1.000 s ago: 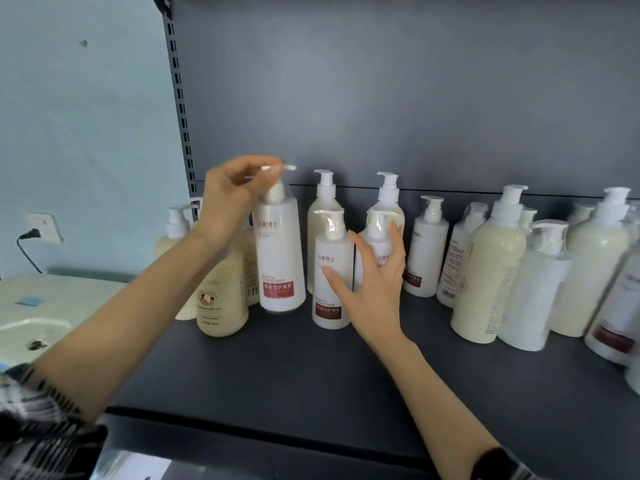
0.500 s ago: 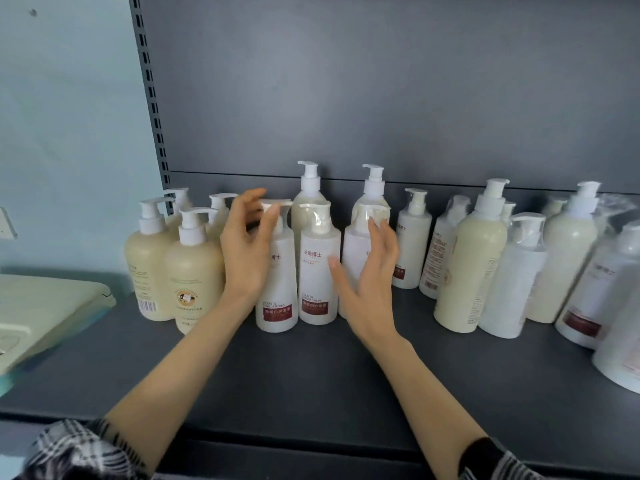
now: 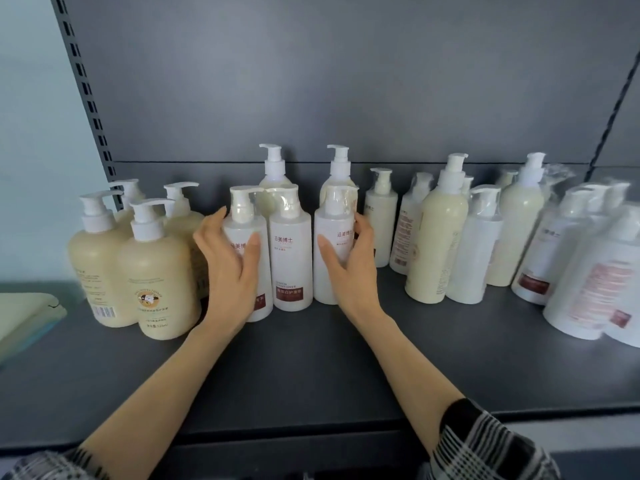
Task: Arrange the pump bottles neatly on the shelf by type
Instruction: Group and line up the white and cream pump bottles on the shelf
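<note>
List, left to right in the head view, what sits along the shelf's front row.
Cream bottles → left hand → three white red-labelled bottles → right hand → tall cream bottle → wrapped white bottles.

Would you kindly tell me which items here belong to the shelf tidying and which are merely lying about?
Job: white bottles between left hand and right hand; cream bottles; wrapped bottles; shelf.
Lying about: pale object at left.
</note>
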